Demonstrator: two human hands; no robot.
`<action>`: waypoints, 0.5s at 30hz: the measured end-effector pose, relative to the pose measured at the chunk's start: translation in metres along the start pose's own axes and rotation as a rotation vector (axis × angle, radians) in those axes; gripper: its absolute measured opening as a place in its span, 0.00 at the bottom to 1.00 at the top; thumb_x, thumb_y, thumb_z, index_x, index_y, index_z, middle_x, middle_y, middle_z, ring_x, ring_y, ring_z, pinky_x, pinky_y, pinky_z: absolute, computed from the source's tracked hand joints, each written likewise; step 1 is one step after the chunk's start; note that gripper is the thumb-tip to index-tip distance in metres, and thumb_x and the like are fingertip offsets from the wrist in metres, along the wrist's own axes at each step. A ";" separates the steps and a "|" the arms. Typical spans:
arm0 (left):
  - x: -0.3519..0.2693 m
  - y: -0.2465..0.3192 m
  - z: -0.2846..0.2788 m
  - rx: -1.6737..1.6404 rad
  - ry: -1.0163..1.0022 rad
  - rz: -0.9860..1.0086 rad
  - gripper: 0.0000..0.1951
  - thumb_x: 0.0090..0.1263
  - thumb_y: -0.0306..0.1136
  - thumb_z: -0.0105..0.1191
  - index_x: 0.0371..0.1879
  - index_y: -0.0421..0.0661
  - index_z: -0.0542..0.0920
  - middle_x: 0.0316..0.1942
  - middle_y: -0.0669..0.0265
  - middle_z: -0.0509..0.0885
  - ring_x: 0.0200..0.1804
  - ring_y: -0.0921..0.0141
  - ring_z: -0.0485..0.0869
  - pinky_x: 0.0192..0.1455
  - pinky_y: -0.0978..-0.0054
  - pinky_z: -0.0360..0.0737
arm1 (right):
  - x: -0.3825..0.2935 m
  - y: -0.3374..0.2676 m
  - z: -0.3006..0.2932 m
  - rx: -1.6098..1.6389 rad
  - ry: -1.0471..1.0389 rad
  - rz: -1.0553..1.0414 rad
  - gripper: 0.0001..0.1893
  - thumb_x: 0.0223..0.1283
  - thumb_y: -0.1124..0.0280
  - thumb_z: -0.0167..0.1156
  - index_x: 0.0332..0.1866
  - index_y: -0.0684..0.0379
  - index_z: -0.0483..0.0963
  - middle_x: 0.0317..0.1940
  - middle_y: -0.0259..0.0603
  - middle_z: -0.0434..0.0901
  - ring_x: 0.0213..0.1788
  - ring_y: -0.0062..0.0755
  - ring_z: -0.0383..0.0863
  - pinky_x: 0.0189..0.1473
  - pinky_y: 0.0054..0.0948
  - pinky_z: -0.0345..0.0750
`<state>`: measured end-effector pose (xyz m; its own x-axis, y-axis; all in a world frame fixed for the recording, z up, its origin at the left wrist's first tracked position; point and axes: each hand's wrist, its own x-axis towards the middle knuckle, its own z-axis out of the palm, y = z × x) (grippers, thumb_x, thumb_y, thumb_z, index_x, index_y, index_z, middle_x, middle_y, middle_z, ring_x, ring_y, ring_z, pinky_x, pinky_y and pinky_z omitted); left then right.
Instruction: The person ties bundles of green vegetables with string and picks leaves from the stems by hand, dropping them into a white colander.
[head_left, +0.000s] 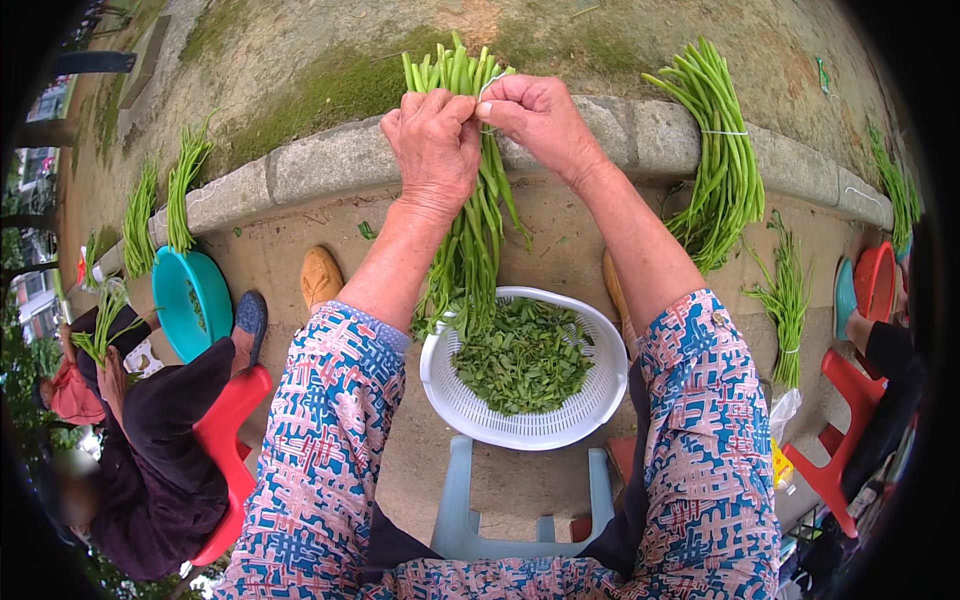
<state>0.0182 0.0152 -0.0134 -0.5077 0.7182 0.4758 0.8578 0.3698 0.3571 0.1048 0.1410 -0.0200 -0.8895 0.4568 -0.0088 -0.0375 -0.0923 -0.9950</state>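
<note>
In the upper middle a thick bunch of long green vegetable stems (484, 225) lies over the stone kerb, its cut ends pointing away from me. My left hand (435, 146) rests over the bunch with curled fingers; whether it grips the stems or only the tie is hidden. Between thumb and forefinger, my right hand (544, 120) pinches a thin white string (490, 81) at the bunch's right side. The hands meet at the string. Below the leafy ends stands a white plastic colander (517, 436) holding loose green leaves (521, 360).
Another bunch (731, 161), tied with white string, hangs over the kerb (667, 139) at right. A smaller tied bunch (787, 330) lies on the pavement. At left a seated person (150, 450) holds stems beside a turquoise basin (217, 285). A light-blue plastic stool (457, 495) is below me.
</note>
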 end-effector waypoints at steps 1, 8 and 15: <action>0.000 -0.001 0.000 -0.012 0.003 0.009 0.06 0.55 0.29 0.63 0.31 0.51 0.82 0.29 0.73 0.79 0.39 0.68 0.75 0.47 0.66 0.65 | 0.000 0.001 -0.001 0.037 0.015 0.030 0.05 0.55 0.73 0.62 0.29 0.64 0.79 0.23 0.26 0.75 0.28 0.13 0.71 0.31 0.19 0.71; 0.000 -0.007 0.000 -0.038 0.009 0.117 0.05 0.57 0.28 0.61 0.32 0.51 0.84 0.30 0.74 0.80 0.38 0.68 0.75 0.45 0.68 0.65 | 0.005 0.002 -0.001 0.134 0.110 0.079 0.10 0.62 0.65 0.60 0.30 0.62 0.77 0.21 0.24 0.70 0.26 0.13 0.66 0.28 0.20 0.67; 0.005 -0.008 -0.007 -0.039 -0.050 0.266 0.05 0.60 0.28 0.58 0.34 0.51 0.83 0.31 0.73 0.80 0.38 0.68 0.76 0.44 0.68 0.66 | 0.013 0.002 -0.001 0.083 0.133 0.038 0.14 0.64 0.61 0.60 0.29 0.62 0.76 0.20 0.25 0.70 0.26 0.14 0.66 0.28 0.21 0.67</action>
<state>0.0079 0.0114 -0.0080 -0.2595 0.8155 0.5172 0.9562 0.1421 0.2557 0.0931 0.1474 -0.0224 -0.8228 0.5645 -0.0653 -0.0469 -0.1819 -0.9822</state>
